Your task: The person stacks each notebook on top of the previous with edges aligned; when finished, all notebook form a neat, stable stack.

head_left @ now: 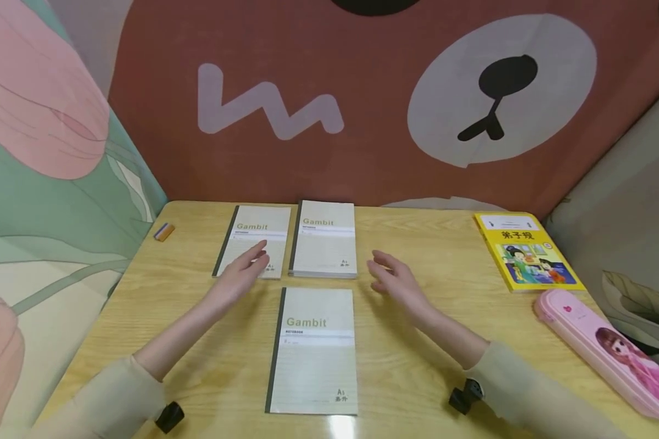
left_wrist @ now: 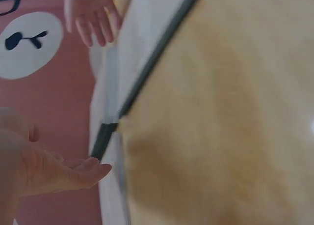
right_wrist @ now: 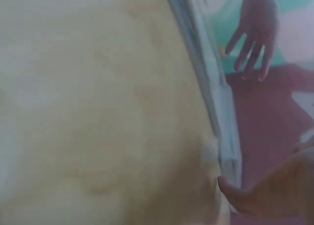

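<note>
Three light-covered Gambit notebook places show in the head view: a front notebook [head_left: 315, 372], a back-left notebook [head_left: 258, 231], and a thicker stack of notebooks [head_left: 326, 241] beside it at the back. My left hand [head_left: 240, 274] hovers over the lower part of the back-left notebook, its fingers extended and holding nothing. To the right of the stack, my right hand [head_left: 393, 277] is held in the air with loosely bent fingers, and nothing is in it. Both wrist views show the hands apart, facing each other across the notebooks.
A yellow picture book [head_left: 527, 253] lies at the back right, with a pink pencil case [head_left: 609, 353] in front of it. A small eraser-like block [head_left: 164, 231] sits at the back left of the wooden table [head_left: 198, 366]. A cartoon-print curtain [head_left: 373, 152] stands behind.
</note>
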Action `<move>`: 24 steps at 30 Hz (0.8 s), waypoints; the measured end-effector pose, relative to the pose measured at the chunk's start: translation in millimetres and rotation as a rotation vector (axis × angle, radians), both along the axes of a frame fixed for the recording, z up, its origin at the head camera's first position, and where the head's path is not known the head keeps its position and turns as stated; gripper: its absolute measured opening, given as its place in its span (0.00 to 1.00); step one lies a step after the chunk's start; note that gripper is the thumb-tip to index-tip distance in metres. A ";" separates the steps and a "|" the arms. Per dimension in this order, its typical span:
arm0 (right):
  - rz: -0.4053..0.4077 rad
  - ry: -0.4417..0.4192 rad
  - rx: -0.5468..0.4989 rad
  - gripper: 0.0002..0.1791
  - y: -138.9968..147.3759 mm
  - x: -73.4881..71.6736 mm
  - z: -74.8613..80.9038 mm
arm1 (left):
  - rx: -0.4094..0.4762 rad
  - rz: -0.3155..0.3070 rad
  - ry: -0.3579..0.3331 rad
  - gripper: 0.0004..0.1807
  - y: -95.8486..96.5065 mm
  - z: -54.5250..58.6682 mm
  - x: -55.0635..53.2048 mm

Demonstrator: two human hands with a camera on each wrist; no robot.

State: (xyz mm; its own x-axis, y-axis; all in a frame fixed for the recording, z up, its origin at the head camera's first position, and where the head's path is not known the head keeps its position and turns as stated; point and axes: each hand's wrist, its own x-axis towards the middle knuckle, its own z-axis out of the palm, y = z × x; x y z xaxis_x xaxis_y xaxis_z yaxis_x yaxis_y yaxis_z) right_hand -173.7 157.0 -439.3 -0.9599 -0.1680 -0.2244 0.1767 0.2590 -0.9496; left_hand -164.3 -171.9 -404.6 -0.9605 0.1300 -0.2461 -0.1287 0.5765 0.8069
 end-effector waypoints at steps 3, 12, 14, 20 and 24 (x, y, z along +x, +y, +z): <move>-0.006 -0.055 -0.068 0.37 -0.8 15.5 1.3 | -0.003 -0.023 -0.047 0.37 -4.2 -3.9 16.4; 0.050 -0.192 -0.247 0.42 -10.0 65.9 15.4 | 0.220 0.020 -0.248 0.36 0.6 -4.6 47.3; 0.051 -0.220 -0.253 0.43 -14.8 75.2 19.1 | 0.232 0.024 -0.274 0.37 2.7 -3.6 52.3; 0.056 -0.267 -0.265 0.41 -26.7 93.8 24.7 | 0.292 0.026 -0.340 0.36 11.1 -3.8 67.1; 0.069 -0.271 -0.263 0.37 -31.6 100.4 26.4 | 0.318 0.030 -0.354 0.37 16.7 -5.7 71.2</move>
State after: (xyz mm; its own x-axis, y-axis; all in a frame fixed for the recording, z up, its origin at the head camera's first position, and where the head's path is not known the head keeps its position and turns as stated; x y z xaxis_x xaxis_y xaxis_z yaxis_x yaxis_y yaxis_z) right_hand -73.3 125.4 -412.9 -0.8560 -0.3155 -0.4095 0.4214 0.0330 -0.9063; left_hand -93.0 -155.2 -410.3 -0.8290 0.2256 -0.5116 -0.4408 0.2994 0.8462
